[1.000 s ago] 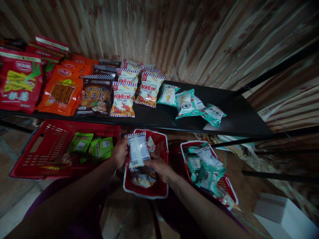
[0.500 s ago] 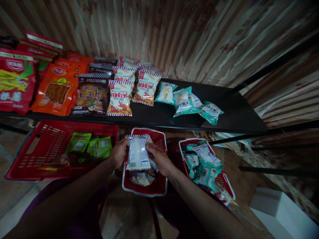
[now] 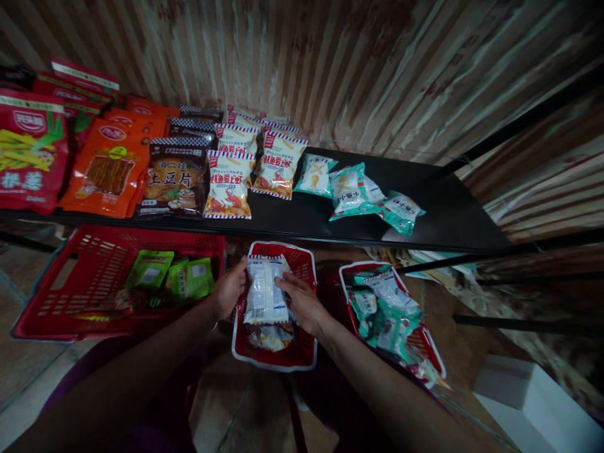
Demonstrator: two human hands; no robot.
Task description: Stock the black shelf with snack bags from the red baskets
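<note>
Between my two hands is a white snack bag (image 3: pixel 265 292) with striped ends, its printed back turned up, above a small red basket (image 3: pixel 275 360) with a pale rim. My left hand (image 3: pixel 229 290) grips the bag's left edge. On the opposite side, my right hand (image 3: pixel 302 301) is closed on the right edge, thumb across the front. Beneath the bag, another snack bag (image 3: pixel 272 338) lies in the basket, partly covered. Matching striped bags (image 3: pixel 229 185) stand in rows on the black shelf (image 3: pixel 292 221) beyond.
Left of me sits a larger red basket (image 3: pixel 50 289) holding green packets (image 3: pixel 191 279). A second small basket (image 3: pixel 436 352) at right holds teal bags (image 3: pixel 391 327). Teal bags (image 3: pixel 349 190), brown (image 3: pixel 173 178), orange (image 3: pixel 106 167) and red packets (image 3: pixel 29 151) line the shelf. A white box (image 3: pixel 533 402) stands lower right.
The snack bag in my hands has shifted slightly to the right and tilted a little. My left hand has moved right with it; my right hand stays almost in place.
</note>
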